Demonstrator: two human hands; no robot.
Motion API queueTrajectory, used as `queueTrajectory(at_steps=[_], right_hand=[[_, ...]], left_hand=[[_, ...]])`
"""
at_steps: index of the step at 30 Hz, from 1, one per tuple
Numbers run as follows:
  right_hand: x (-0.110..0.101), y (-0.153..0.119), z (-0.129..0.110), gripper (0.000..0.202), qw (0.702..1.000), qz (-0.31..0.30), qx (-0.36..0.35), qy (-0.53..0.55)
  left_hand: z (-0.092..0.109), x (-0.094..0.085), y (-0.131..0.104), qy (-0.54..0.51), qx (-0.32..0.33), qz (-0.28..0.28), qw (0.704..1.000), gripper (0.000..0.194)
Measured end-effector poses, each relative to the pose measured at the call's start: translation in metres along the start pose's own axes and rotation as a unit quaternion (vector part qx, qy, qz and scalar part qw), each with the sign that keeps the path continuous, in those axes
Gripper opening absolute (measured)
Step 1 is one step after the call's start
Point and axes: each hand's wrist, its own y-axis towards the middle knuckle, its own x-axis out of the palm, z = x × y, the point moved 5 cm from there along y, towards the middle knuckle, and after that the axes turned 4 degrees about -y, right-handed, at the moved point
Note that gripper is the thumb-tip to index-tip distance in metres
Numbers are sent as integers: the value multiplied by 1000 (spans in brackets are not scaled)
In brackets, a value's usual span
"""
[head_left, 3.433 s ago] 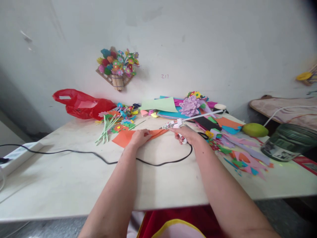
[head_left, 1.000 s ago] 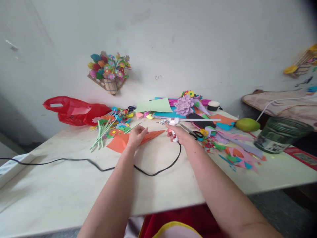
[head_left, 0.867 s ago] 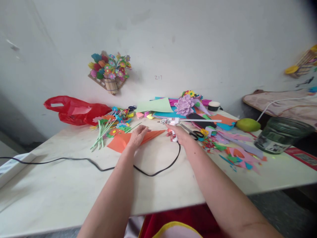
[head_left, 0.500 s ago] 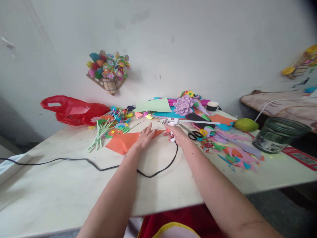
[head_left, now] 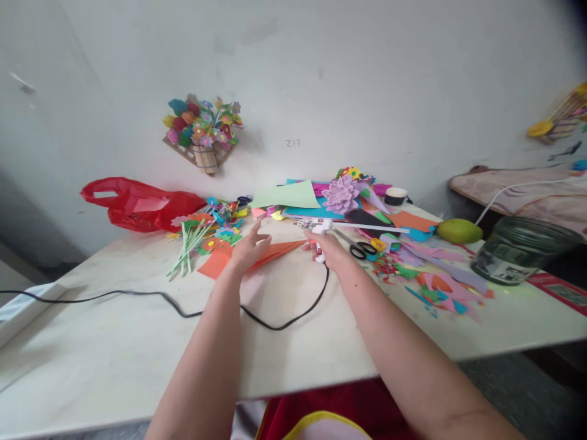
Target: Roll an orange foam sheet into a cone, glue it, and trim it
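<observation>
My right hand (head_left: 324,245) is closed around a white hot glue gun (head_left: 325,225), and a long white glue stick (head_left: 378,228) juts from its back toward the right. The gun's nozzle points left. Close to the fingers of that hand lies the narrow tip of a folded orange sheet (head_left: 277,252); whether they touch it I cannot tell. Over the sheet's left part is my left hand (head_left: 251,247), its fingers apart and nothing seen in them. Black-handled scissors (head_left: 362,249) lie right of the gun.
Pale green strips (head_left: 187,252), paper flowers (head_left: 211,244) and a red plastic bag (head_left: 147,208) sit at left. A black cord (head_left: 275,328) crosses the table. Coloured scraps (head_left: 440,287), a yellow-green fruit (head_left: 458,231) and a glass jar (head_left: 509,253) are at right.
My left hand has moved left along the orange sheet and its fingers have lifted and spread. The sheet's fold now stands up more. My right hand keeps the glue gun in place.
</observation>
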Motion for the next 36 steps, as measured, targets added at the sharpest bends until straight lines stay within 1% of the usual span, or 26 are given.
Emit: queueTrajectory(at_steps=[1, 3, 5, 7, 9, 12, 17, 22, 28, 32, 36], right_hand=[[0, 0, 0, 15, 1000, 2, -1, 5], [1, 0, 0, 13, 1000, 2, -2, 12], [3, 0, 0, 13, 1000, -1, -3, 14], [3, -1, -1, 13, 1000, -4, -2, 10], [4, -3, -2, 13, 1000, -8, -2, 4], [4, -6, -3, 13, 1000, -16, -1, 1], [6, -8, -3, 16, 1000, -20, -7, -10], [11, -9, 0, 19, 999, -49, -1, -23], [12, -3, 11, 21, 999, -22, 12, -29], [15, 1, 12, 23, 1000, -21, -15, 3], [15, 2, 12, 27, 1000, -19, -8, -5]], left_hand=[[-5, -8, -2, 24, -8, -6, 1000, 59], [-16, -21, -8, 97, -21, -21, 995, 49], [-27, -29, -13, 145, -44, -37, 988, 45], [-33, -29, -17, 159, -45, -56, 985, 43], [-36, -26, -19, 146, -41, -81, 985, 41], [-39, -22, -20, 125, -53, -113, 984, 41], [-48, -27, -18, 120, -47, -144, 981, 42], [-51, -33, -22, 116, -36, -152, 981, 42], [-49, -33, -25, 123, -48, -149, 980, 43], [-50, -31, -22, 120, -44, -126, 984, 38], [-45, -26, -19, 105, -24, -90, 990, 29]])
